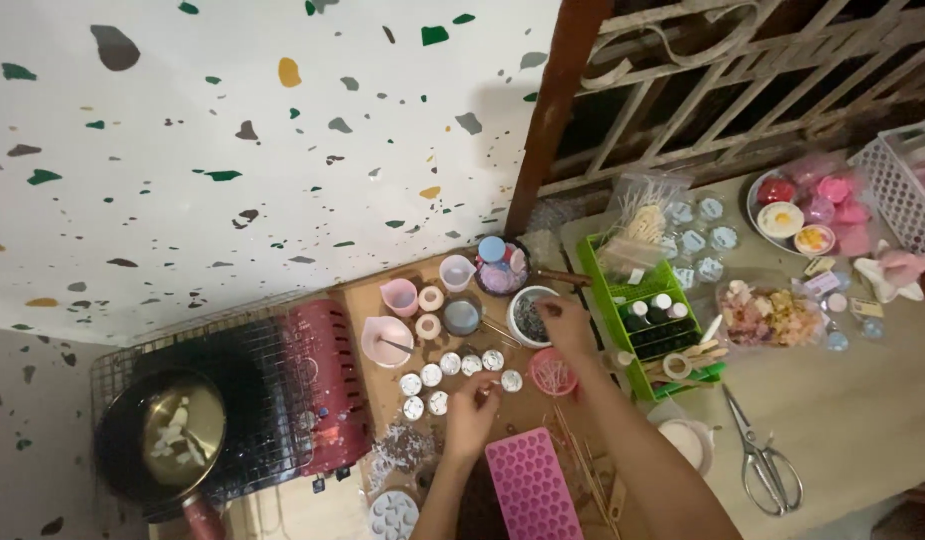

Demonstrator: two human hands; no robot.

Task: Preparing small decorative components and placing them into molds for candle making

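Head view: your left hand [472, 408] pinches, grip narrow, at the small round cups [452, 364] on the table [862, 400]; your right hand [562, 322] reaches into the white bowl [523, 318], its grip hidden. Next calls for steady fingers.

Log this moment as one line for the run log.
left hand: over small round moulds | right hand: at white bowl | pink mould tray: beside left arm

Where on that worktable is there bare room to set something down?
Bare tabletop lies right of the metal scissors, below the bag of dried petals. It is crowded around the small round white moulds, between the left hand and right hand.
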